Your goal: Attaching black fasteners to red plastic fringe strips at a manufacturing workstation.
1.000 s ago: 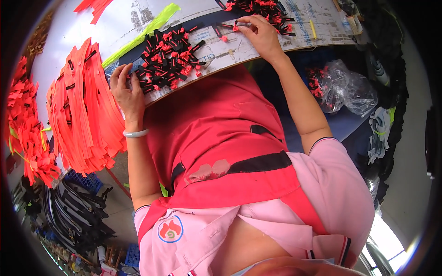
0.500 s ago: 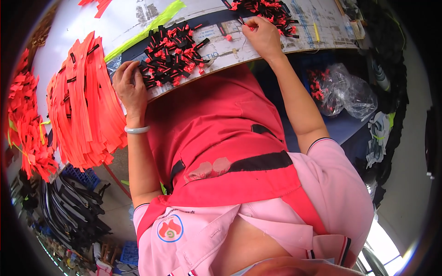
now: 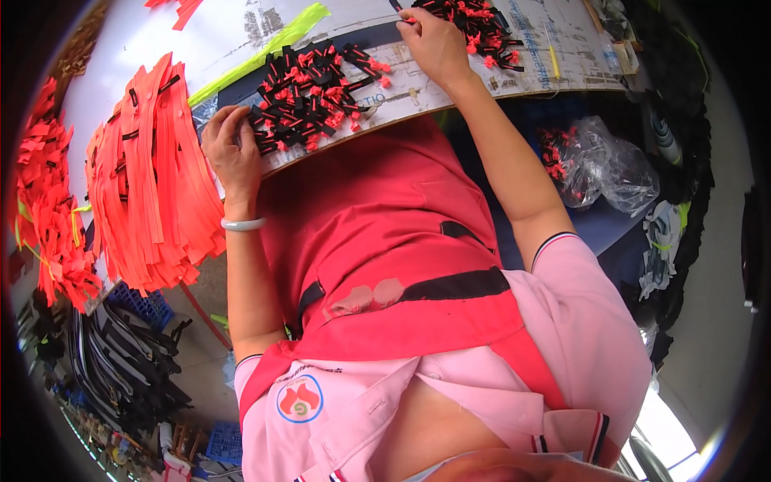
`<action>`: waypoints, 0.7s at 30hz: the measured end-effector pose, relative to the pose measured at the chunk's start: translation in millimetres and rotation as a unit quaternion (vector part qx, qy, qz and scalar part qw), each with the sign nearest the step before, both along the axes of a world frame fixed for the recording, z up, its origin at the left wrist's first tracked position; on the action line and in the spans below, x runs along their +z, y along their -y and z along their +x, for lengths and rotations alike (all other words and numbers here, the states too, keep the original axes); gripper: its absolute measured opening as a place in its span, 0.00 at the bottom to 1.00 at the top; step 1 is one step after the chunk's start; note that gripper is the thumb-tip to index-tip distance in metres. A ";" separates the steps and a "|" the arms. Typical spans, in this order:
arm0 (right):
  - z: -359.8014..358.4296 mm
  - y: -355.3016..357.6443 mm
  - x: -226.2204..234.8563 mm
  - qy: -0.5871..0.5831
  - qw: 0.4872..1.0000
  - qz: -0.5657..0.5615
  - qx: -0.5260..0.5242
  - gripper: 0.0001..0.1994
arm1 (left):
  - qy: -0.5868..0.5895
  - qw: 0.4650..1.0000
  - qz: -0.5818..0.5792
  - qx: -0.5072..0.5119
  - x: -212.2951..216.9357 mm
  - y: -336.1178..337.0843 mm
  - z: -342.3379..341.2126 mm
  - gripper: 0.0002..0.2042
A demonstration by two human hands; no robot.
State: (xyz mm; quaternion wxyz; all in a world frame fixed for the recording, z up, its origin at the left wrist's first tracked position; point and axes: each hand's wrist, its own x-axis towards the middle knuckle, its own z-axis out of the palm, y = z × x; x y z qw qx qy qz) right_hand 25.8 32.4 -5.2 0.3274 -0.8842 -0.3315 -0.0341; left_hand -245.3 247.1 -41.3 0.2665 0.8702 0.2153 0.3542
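My right hand (image 3: 434, 46) is over the far part of the table, its thumb and forefinger pinching a small black strip with a coral-red end (image 3: 396, 6). To its right is a heap of the same black-and-red pieces (image 3: 482, 36). My left hand (image 3: 231, 153) rests with bent fingers at the left edge of a larger pile of these black-and-red pieces (image 3: 301, 96). Its fingertips touch or nearly touch the pile, and whatever they hold is hidden.
Long coral-red strips (image 3: 148, 177) hang over the table edge at left, with another red bundle (image 3: 52, 201) beyond. A neon-yellow strip (image 3: 265, 52) lies behind the pile, and a yellow stick (image 3: 554, 60) at right. Below the table at right sits a clear plastic bag (image 3: 610, 165).
My right hand has moved left and farther from me, away from the right-hand heap. Several loose pieces now lie at the larger pile's right edge. My left hand has hardly moved.
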 end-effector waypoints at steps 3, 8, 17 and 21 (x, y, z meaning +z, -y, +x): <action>11.5 -19.7 30.5 -0.217 0.953 -0.196 -0.075 0.18 | -0.006 1.000 -0.008 0.007 -1.4 -0.3 -3.3 0.08; 21.0 -0.9 -22.7 0.021 0.998 -0.061 -0.027 0.11 | 0.001 1.000 0.002 0.006 -1.9 -0.7 0.4 0.08; 23.8 7.7 -30.0 0.072 0.996 0.043 0.032 0.13 | -0.005 1.000 -0.002 0.005 -2.1 -0.9 0.2 0.08; 12.3 14.8 -12.5 0.039 0.999 0.033 0.006 0.15 | -0.011 1.000 -0.004 0.010 -1.4 0.2 -1.0 0.08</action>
